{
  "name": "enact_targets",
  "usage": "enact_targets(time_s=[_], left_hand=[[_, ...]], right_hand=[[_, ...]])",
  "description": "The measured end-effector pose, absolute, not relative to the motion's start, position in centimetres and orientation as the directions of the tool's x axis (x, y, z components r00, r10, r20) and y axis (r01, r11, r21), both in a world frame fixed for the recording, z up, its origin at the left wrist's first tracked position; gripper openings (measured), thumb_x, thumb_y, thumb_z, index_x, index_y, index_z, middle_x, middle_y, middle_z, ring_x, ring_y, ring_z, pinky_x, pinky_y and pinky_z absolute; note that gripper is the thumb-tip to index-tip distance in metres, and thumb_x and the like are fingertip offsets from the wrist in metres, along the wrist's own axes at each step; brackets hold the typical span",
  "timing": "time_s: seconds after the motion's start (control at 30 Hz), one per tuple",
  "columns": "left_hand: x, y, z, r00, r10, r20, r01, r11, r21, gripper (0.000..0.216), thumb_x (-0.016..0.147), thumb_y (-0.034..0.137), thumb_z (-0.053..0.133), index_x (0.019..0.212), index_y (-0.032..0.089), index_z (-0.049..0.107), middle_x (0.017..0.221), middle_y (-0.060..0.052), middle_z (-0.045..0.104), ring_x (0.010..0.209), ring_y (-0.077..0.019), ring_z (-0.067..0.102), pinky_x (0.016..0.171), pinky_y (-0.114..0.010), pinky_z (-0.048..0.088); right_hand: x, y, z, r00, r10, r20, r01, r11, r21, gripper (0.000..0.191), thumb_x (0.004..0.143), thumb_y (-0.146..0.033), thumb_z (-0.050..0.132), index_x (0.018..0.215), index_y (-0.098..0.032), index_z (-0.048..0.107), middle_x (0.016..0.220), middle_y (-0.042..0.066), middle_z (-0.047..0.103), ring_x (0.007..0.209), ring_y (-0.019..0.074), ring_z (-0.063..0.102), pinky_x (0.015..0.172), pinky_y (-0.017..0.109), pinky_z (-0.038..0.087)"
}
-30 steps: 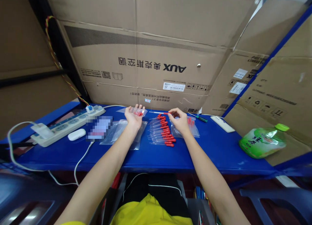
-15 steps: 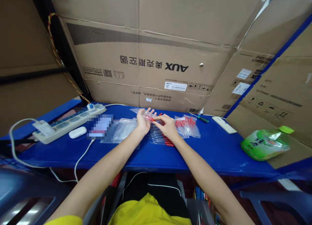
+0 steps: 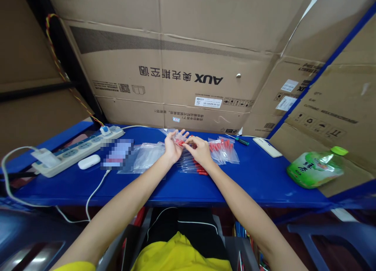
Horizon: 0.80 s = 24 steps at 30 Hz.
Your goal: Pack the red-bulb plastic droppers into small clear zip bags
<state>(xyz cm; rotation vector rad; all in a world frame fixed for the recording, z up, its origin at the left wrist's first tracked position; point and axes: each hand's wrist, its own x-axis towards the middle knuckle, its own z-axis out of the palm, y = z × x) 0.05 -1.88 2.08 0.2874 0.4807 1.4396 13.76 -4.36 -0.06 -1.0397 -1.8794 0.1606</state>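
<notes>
Head view: a clear bag [image 3: 176,138] with red bulbs [image 3: 179,142] inside is held up above the far part of the blue bench [image 3: 258,185], between the two hands. By the left hand [image 3: 172,149] it is supported against the upturned palm, the other fingers being stretched out loosely behind it. The right hand [image 3: 199,149] is brought in from the other side, its thumb and forefinger set close together at the bag's edge; whether the plastic or a red bulb is pinched there cannot be told.

Loose droppers [image 3: 188,165], clear-stemmed and red-ended, are laid out in a pile beneath the hands and are partly covered by the right one. Just to the right of that hand, filled bags [image 3: 225,149] are overlapped, red ends showing through. On the left, flat clear bags [image 3: 147,157] are spread beside a phone [image 3: 119,153], whose screen is blurred. Farther left are placed a white case [image 3: 89,161] and a power strip [image 3: 79,149] with plugs inserted. Beyond the filled bags, a green-handled screwdriver [image 3: 242,141], a white slab-shaped device [image 3: 267,147] and a green-capped bottle [image 3: 314,169], laid on its side, are seen. The bench is backed by printed cardboard [image 3: 182,47].
</notes>
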Motion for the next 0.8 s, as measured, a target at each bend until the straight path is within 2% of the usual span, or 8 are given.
enact_targets(time_s=[0.23,0.33,0.4,0.57,0.8], left_hand=[[-0.11,-2.01,1.99,0.086,0.992,-0.090,-0.885,0.118,0.451,0.020,0.083,0.023,0.055,0.102,0.019,0.059,0.122,-0.015,0.075,0.126,-0.0343,0.069,0.107,-0.055,0.056],[-0.04,-2.19,2.11,0.085,0.994,-0.075,-0.885,0.109,0.452,0.022,0.084,0.024,0.055,0.105,0.019,0.059,0.126,-0.016,0.074,0.130,-0.0362,0.067,0.111,-0.058,0.053],[0.00,-2.29,2.22,0.082,0.994,-0.072,-0.887,0.106,0.450,0.023,0.083,0.024,0.055,0.105,0.019,0.058,0.127,-0.017,0.074,0.132,-0.0370,0.066,0.112,-0.059,0.052],[0.01,-2.27,2.29,0.086,0.994,-0.067,-0.886,0.107,0.452,0.020,0.084,0.025,0.053,0.102,0.019,0.058,0.125,-0.017,0.074,0.133,-0.0370,0.065,0.113,-0.059,0.051],[0.12,-2.17,2.10,0.121,0.991,-0.059,-0.882,0.135,0.452,0.021,0.080,0.025,0.053,0.098,0.018,0.059,0.125,-0.018,0.074,0.133,-0.0381,0.064,0.111,-0.060,0.051]], right_hand=[[13.72,-4.63,0.25,-0.145,0.734,0.663,0.637,0.582,-0.505,0.015,0.096,-0.038,0.074,0.089,-0.024,0.073,0.083,0.000,0.075,0.070,0.0164,0.063,0.072,0.028,0.048],[13.92,-4.74,0.54,-0.211,0.705,0.677,0.634,0.626,-0.454,0.009,0.096,-0.032,0.073,0.100,-0.026,0.077,0.089,0.001,0.078,0.079,0.0185,0.066,0.080,0.030,0.050],[14.05,-4.77,0.66,-0.272,0.675,0.686,0.624,0.666,-0.408,0.013,0.097,-0.027,0.071,0.108,-0.027,0.078,0.096,0.001,0.080,0.089,0.0202,0.068,0.089,0.033,0.051],[14.07,-4.78,0.65,-0.317,0.631,0.709,0.592,0.715,-0.372,0.012,0.100,-0.026,0.068,0.105,-0.026,0.079,0.104,0.002,0.081,0.097,0.0211,0.070,0.101,0.037,0.050],[13.87,-4.87,0.52,-0.274,0.636,0.721,0.644,0.678,-0.353,0.011,0.100,-0.028,0.068,0.103,-0.025,0.079,0.101,0.003,0.080,0.093,0.0220,0.067,0.089,0.035,0.052]])
